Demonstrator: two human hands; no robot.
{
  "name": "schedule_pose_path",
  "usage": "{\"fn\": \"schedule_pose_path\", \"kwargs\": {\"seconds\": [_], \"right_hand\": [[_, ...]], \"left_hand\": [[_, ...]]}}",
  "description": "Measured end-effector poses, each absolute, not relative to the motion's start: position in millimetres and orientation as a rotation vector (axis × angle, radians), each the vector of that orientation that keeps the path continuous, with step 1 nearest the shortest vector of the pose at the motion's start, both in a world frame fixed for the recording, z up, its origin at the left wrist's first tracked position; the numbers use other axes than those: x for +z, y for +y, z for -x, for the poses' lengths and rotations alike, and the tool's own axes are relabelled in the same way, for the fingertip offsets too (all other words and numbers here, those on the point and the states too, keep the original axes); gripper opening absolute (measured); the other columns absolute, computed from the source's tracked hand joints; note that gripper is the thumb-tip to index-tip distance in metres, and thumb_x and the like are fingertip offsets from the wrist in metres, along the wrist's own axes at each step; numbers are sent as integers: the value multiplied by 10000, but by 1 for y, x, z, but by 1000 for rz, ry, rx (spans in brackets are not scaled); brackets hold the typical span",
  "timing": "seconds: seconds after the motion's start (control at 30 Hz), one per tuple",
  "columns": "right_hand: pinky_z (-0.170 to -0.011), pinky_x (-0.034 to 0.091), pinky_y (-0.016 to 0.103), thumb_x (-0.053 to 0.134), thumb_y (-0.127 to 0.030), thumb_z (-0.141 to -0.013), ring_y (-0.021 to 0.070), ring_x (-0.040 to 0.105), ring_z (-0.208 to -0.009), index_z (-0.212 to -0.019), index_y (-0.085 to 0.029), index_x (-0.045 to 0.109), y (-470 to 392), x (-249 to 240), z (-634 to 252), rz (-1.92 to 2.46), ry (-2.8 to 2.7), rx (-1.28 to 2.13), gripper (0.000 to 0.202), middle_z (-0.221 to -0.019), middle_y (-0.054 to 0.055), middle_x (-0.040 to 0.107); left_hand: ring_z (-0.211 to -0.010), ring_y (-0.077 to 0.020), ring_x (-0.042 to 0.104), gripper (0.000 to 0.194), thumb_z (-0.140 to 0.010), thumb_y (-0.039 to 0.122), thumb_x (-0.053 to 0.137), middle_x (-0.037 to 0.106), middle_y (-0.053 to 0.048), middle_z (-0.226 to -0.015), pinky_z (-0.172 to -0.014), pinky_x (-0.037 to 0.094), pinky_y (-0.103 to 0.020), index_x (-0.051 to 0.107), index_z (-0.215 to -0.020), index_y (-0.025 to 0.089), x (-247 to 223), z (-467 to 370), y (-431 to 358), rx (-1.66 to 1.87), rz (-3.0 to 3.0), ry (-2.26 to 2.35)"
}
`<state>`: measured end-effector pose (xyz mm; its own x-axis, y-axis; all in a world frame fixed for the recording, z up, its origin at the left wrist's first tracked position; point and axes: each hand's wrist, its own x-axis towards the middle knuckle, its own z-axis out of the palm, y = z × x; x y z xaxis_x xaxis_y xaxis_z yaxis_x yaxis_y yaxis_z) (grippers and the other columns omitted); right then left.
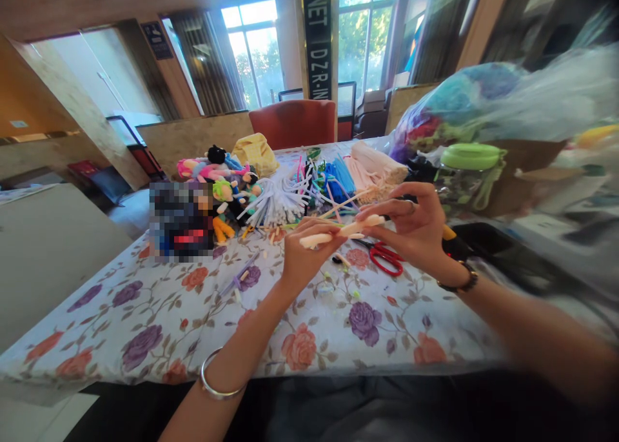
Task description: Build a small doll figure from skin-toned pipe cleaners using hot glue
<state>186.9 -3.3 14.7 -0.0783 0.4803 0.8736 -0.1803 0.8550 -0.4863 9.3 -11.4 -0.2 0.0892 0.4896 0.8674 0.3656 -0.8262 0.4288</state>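
Floral tablecloth [207, 319], 2 hands pinching 1 cream fuzzy piece [358, 227] above it.
The left hand [307, 248] has its fingers clamped on the near-left part, the right hand [420, 229] its fingertips on the other end; uneven pulling between these 2 grips could bend the piece or slip it free. Just below the right fingers lie red-handled scissors [387, 260]; a dropping wrist might knock them. Beyond the fingertips, white stems [278, 200] could snag if the hands reach forward.

And here the left forearm [251, 332] angles up toward one o'clock, the right forearm [522, 322] toward ten, as the left hand [312, 245] pinches thumb against fingers and the right hand [416, 226], just beside it at two o'clock, pinches too, knuckles arched high.
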Motion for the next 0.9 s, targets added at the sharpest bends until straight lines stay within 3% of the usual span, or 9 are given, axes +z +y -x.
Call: {"fn": "schedule_pose_path", "kwargs": {"seconds": [0.17, 0.57, 0.73, 0.9], "right_hand": [[-829, 571, 382, 750, -30, -642, 182, 699, -831, -1073, -297, 482, -3, 12, -187, 143, -1644, 534, 573, -849, -32, 706], [-850, 557, 410, 781, -137, -643, 203, 698, -853, -1025, -294, 461, -1, 11, -189, 303, -1685, 510, 523, -845, -30, 710], [-834, 556, 359, 791, -141, -621, 191, 697, -851, -1059, -292, 463, 5, 6, -191, 446, -1664, 556, 568, -822, -46, 689], [-710, 587, 282, 798, -200, -611, 165, 696, -808, -1027, -286, 492, 7, 8, -186, 479, -1588, 634, 524, -975, -22, 631]], "left_hand": [[-751, -137, 639, 59, -709, 195, 709, 715, -32, -752, -712, 517, -296, 686, -763, 197, 2, -7, -13, 1944, -2373, 832], [-748, -148, 641, 12, -711, 209, 706, 727, -27, -742, -739, 524, -334, 695, -716, 207, 1, -9, -12, 1943, -2364, 843], [-745, -153, 650, 56, -702, 246, 712, 724, -19, -709, -739, 524, -329, 693, -661, 211, -3, -11, -10, 1789, -2259, 982], [-739, -157, 656, 44, -662, 229, 739, 724, -16, -702, -722, 528, -313, 700, -657, 209, -7, -11, -6, 1746, -2104, 1037]]}}
